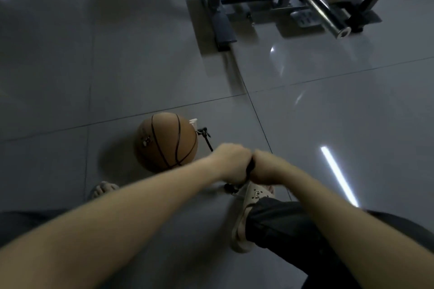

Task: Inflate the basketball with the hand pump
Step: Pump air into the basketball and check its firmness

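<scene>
An orange-brown basketball (165, 142) with black seams lies on the grey tiled floor. A thin black hose (207, 142) runs from its right side down toward my hands. My left hand (232, 162) and my right hand (266, 166) grip the black pump handle (250, 168) side by side, knuckles touching. The pump's barrel is hidden under my hands; only a small black part of its base (229, 187) shows beside my right foot.
My right foot in a beige clog (249, 213) stands by the pump base; my left foot (103, 189) is near the ball. A metal gym frame (220, 19) with a chrome bar (328, 16) stands at the far right.
</scene>
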A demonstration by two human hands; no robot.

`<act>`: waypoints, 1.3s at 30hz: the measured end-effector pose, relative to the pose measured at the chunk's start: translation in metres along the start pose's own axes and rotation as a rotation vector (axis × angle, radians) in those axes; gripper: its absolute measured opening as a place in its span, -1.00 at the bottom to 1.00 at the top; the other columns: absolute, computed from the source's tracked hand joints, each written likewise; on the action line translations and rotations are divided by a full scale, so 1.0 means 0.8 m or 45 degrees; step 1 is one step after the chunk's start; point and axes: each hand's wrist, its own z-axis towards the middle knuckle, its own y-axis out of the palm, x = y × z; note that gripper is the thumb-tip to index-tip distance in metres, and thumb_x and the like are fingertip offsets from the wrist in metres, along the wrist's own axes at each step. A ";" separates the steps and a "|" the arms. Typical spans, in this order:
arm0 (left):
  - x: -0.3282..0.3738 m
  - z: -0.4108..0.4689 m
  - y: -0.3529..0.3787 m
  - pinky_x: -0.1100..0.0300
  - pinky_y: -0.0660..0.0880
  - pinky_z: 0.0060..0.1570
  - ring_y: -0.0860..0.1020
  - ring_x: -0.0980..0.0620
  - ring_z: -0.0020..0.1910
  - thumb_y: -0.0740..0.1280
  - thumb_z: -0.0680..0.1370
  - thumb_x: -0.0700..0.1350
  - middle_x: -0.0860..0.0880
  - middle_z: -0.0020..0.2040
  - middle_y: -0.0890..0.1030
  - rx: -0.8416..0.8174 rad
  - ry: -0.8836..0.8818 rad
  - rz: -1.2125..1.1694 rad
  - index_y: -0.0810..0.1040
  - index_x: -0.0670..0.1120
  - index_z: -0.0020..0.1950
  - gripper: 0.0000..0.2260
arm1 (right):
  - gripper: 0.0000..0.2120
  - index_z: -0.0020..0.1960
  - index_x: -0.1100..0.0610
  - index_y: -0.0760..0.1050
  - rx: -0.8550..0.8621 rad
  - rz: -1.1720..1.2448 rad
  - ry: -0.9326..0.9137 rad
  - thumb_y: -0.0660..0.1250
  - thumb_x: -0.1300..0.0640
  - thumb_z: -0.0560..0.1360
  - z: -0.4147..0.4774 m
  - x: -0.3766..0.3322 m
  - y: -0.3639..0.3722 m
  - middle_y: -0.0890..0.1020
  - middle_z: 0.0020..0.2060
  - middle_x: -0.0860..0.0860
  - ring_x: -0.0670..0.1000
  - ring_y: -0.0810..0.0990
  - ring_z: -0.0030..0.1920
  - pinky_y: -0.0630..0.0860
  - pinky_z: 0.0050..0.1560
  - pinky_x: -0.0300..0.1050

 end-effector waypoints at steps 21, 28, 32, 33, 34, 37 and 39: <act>0.015 -0.019 -0.077 0.22 0.36 -0.42 0.52 0.05 -0.34 0.40 0.54 -0.06 0.01 -0.27 0.57 -0.138 -0.104 -0.119 0.48 -0.05 -0.23 -0.81 | -0.85 -0.21 0.15 0.54 -0.116 0.018 0.148 0.43 0.12 0.49 -0.053 -0.023 -0.074 0.51 -0.37 0.05 0.00 0.43 -0.45 0.41 -0.42 -0.16; -0.002 0.002 0.065 0.13 0.41 -0.26 0.65 -0.15 -0.11 0.32 0.51 -0.13 -0.13 -0.09 0.67 -0.036 -0.134 -0.130 0.52 -0.07 -0.17 -0.94 | -0.83 -0.21 0.09 0.41 -0.069 -0.082 0.142 0.32 0.02 0.44 0.033 0.004 0.044 0.52 -0.30 0.01 0.04 0.55 -0.29 0.52 -0.25 -0.07; 0.010 0.005 0.055 0.10 0.50 -0.22 0.65 -0.16 -0.09 0.35 0.50 -0.10 -0.12 -0.09 0.66 -0.081 -0.142 -0.125 0.60 -0.10 -0.07 -0.91 | -0.80 -0.25 0.10 0.39 -0.142 -0.104 0.166 0.34 0.08 0.48 0.021 0.005 0.032 0.49 -0.32 0.02 0.01 0.47 -0.36 0.46 -0.27 -0.06; 0.010 0.004 0.043 0.08 0.53 -0.20 0.65 -0.15 -0.07 0.38 0.49 -0.07 -0.11 -0.08 0.65 -0.111 -0.143 -0.114 0.60 -0.09 -0.04 -0.88 | -0.80 -0.25 0.12 0.41 -0.152 -0.141 0.166 0.37 0.10 0.49 0.016 0.001 0.023 0.48 -0.33 0.03 0.02 0.46 -0.36 0.44 -0.26 -0.06; 0.010 0.001 0.029 0.08 0.54 -0.20 0.66 -0.14 -0.09 0.42 0.48 -0.04 -0.09 -0.11 0.64 -0.149 -0.137 -0.093 0.60 -0.08 -0.05 -0.86 | -0.80 -0.26 0.14 0.45 -0.165 -0.142 0.161 0.40 0.10 0.48 0.009 -0.004 0.012 0.49 -0.35 0.03 0.03 0.46 -0.38 0.43 -0.27 -0.07; -0.001 -0.014 -0.039 0.15 0.47 -0.36 0.61 -0.02 -0.25 0.47 0.48 0.06 0.01 -0.27 0.58 -0.103 -0.106 -0.131 0.55 -0.04 -0.20 -0.79 | -0.82 -0.12 0.18 0.60 -0.195 -0.025 0.125 0.48 0.06 0.46 -0.023 -0.019 -0.058 0.52 -0.37 0.04 -0.01 0.42 -0.47 0.40 -0.44 -0.14; -0.001 -0.033 -0.094 0.26 0.36 -0.43 0.54 0.07 -0.36 0.42 0.55 0.03 0.05 -0.34 0.55 -0.048 -0.071 -0.190 0.50 0.01 -0.27 -0.76 | -0.82 0.03 0.21 0.60 -0.200 0.050 0.100 0.42 0.11 0.51 -0.060 -0.031 -0.113 0.50 -0.35 0.03 -0.04 0.38 -0.47 0.36 -0.46 -0.19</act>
